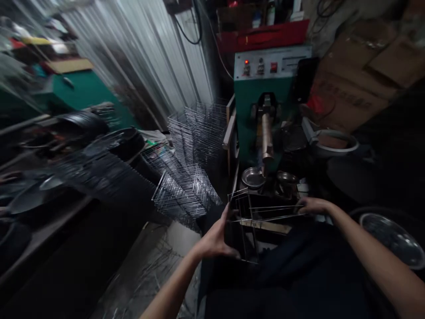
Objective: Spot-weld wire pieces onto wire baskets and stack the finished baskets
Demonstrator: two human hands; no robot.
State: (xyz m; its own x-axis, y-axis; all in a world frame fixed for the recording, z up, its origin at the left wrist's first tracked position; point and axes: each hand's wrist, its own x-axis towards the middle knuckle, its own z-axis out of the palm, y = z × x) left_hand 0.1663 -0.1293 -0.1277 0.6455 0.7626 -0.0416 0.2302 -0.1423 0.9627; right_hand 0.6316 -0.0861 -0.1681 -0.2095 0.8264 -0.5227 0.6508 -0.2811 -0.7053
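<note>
My left hand [217, 239] grips a thin wire frame [249, 220] by its left side, the thumb below and the fingers above. The frame is box-like, made of bent metal rods, and sits over my lap. Long straight wires [274, 208] run from it to the right, where the closed fingers of my right hand [314, 206] pinch their ends. Just beyond the frame, a green spot-welding machine [245, 102] points a copper-coloured arm [266, 137] towards me. Below the arm's tip lies a round metal dish [253, 177].
Stacked wire racks [186, 190] stand left of the machine. A second round metal dish [287, 178] and a grey-rimmed bucket [337, 144] are to the right. A clear round tray [392, 239] sits at far right, cardboard [355, 88] behind. Loose wires [142, 279] litter the floor.
</note>
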